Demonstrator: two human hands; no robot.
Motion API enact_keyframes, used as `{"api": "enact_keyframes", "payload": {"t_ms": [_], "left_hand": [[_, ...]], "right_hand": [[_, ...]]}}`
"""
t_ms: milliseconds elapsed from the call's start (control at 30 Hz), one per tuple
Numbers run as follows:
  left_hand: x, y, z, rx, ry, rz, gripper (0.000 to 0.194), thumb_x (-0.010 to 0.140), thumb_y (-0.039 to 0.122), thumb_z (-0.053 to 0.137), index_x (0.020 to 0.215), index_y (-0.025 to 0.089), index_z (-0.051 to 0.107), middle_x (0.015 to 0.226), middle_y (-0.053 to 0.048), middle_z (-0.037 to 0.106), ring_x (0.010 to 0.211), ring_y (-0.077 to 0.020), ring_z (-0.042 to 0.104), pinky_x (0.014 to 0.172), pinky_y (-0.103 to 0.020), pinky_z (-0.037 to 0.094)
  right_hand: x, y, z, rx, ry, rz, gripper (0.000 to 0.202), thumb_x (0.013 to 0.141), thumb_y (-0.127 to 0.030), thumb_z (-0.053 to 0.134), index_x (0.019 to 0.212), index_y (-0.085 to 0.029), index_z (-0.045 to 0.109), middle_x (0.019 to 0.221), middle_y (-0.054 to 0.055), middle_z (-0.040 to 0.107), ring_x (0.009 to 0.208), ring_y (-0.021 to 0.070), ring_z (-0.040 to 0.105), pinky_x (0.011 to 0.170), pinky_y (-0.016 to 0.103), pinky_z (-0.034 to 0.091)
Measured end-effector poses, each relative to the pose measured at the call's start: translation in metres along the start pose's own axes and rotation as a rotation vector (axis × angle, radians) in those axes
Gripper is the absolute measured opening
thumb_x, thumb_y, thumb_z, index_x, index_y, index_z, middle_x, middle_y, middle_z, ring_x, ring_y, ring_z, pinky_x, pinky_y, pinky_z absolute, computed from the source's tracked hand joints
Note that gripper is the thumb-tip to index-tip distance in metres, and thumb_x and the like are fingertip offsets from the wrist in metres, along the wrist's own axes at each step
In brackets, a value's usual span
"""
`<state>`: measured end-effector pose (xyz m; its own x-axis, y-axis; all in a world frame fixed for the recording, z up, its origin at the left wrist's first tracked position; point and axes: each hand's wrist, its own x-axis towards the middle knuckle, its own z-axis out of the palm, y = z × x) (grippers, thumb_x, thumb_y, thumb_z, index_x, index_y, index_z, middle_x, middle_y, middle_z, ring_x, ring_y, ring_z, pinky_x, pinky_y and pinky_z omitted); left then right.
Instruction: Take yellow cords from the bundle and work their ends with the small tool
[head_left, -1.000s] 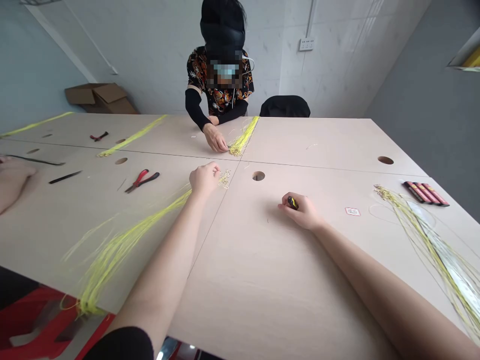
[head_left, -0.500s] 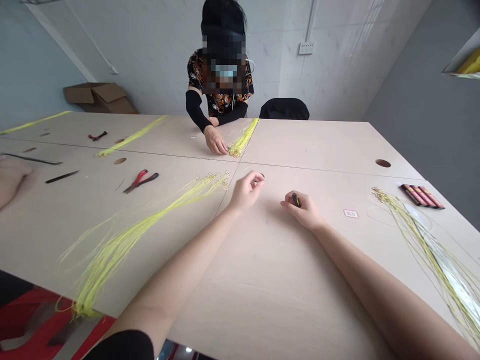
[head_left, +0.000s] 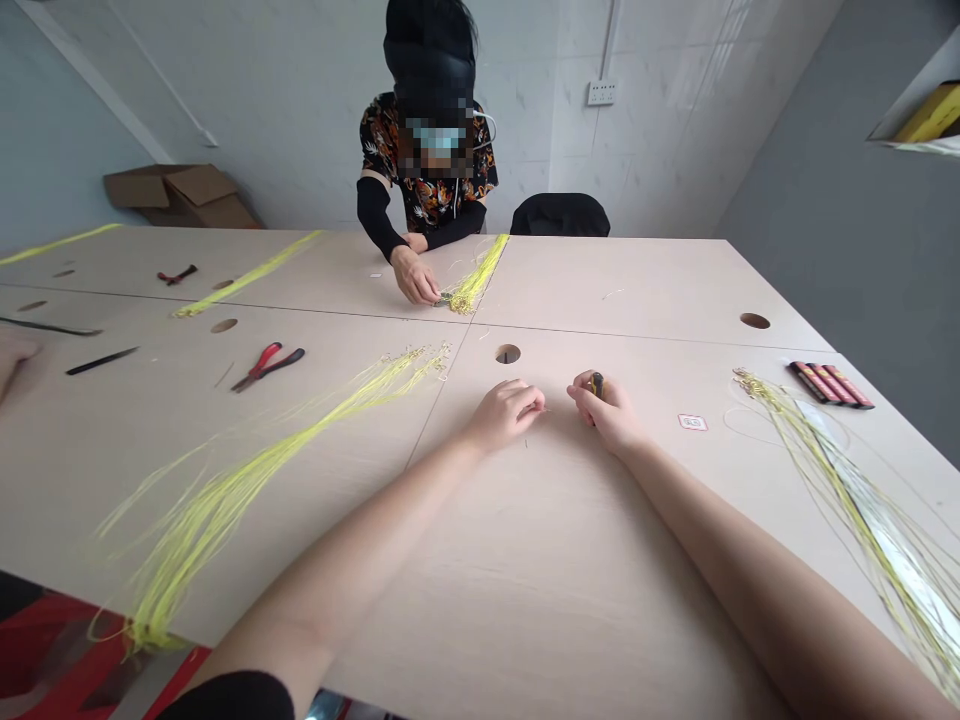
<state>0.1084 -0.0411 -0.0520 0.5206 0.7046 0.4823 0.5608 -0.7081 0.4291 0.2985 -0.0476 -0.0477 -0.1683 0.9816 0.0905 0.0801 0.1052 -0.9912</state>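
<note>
My left hand (head_left: 510,414) is pinched closed just above the table, left of centre; a faint thin tip shows at its fingertips, too small to name. Facing it, my right hand (head_left: 611,415) is wrapped around a small black-and-yellow tool (head_left: 597,385), whose end sticks up from the fist. The rest of the tool is hidden. A small gap separates the two hands. Beneath them a short thin dark piece (head_left: 526,443) lies on the table. Left of my left hand stretches a bundle of yellow lines (head_left: 300,430) with small hooks at its far end.
Red-and-black pliers (head_left: 264,366) and a black pen-like tool (head_left: 103,361) lie to the left. A second line bundle (head_left: 806,430), a small label (head_left: 693,422) and red-black packs (head_left: 831,384) are at right. Across the table (head_left: 570,560), a co-worker's hand (head_left: 415,275) touches another yellow bundle (head_left: 480,275).
My left hand has come down and toward my right hand, closing its fingers and uncovering a hole in the table. My right hand keeps its tool. The view has shifted slightly.
</note>
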Motion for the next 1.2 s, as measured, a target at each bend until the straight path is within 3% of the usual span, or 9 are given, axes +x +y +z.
{"api": "enact_keyframes", "payload": {"t_ms": [233, 533, 800, 1200], "left_hand": [[-0.0003, 0.0002, 0.0011, -0.067, 0.001, -0.057, 0.006, 0.084, 0.019, 0.053, 0.078, 0.019, 0.055, 0.074, 0.000, 0.060, 0.072, -0.0132, 0.055, 0.072, -0.026, 0.043], [0.0009, -0.0004, 0.0001, -0.115, 0.037, -0.096, 0.006, 0.084, 0.016, 0.053, 0.079, 0.019, 0.056, 0.077, -0.001, 0.061, 0.074, -0.0130, 0.055, 0.072, -0.025, 0.044], [0.0008, -0.0018, 0.0019, -0.098, 0.021, -0.078, 0.008, 0.085, 0.019, 0.052, 0.078, 0.018, 0.056, 0.076, -0.001, 0.061, 0.073, -0.0132, 0.055, 0.070, -0.026, 0.045], [0.0004, -0.0016, 0.0024, -0.054, -0.017, -0.032, 0.010, 0.084, 0.013, 0.050, 0.081, 0.019, 0.058, 0.080, -0.002, 0.064, 0.077, -0.0143, 0.057, 0.073, -0.026, 0.045]], "right_hand": [[0.0009, -0.0009, -0.0017, -0.101, -0.038, 0.017, 0.024, 0.076, -0.040, 0.056, 0.072, -0.019, 0.046, 0.053, -0.006, 0.034, 0.047, 0.0081, 0.031, 0.046, 0.023, 0.025], [0.0008, -0.0045, -0.0006, -0.337, -0.182, 0.011, 0.020, 0.070, -0.034, 0.056, 0.078, -0.016, 0.061, 0.050, -0.007, 0.032, 0.048, 0.0075, 0.028, 0.047, 0.023, 0.023], [-0.0024, -0.0040, 0.0034, -0.434, -0.175, -0.026, 0.017, 0.070, -0.032, 0.052, 0.068, -0.016, 0.058, 0.053, -0.005, 0.037, 0.052, 0.0084, 0.031, 0.050, 0.022, 0.028], [-0.0035, -0.0031, 0.0052, -0.562, -0.178, -0.089, 0.016, 0.071, -0.029, 0.048, 0.071, -0.017, 0.060, 0.059, -0.003, 0.048, 0.057, 0.0103, 0.038, 0.055, 0.023, 0.032]]}}
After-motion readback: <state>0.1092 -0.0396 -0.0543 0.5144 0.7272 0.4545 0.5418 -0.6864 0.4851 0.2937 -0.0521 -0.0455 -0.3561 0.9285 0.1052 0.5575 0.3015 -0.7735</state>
